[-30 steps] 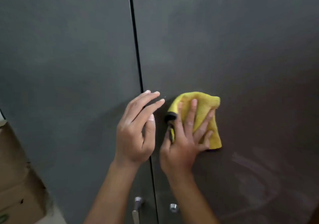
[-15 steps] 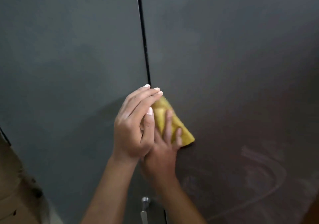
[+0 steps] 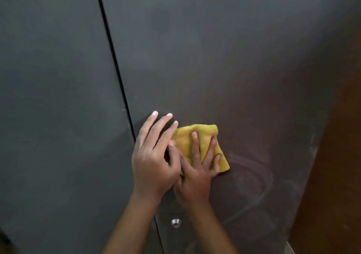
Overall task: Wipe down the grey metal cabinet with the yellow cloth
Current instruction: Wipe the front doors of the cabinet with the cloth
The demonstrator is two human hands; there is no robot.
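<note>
The right hand lies flat with fingers spread, pressing the yellow cloth against the grey metal cabinet. The left hand, just beside it and overlapping its thumb side, rests open with fingers extended, holding nothing. Below the hands sits a small silver knob; faint curved wipe streaks mark the door to the right.

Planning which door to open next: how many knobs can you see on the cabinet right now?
1. A silver knob sits low on the right door, beside the seam, between the two forearms. Another may be hidden behind the left forearm.
</note>
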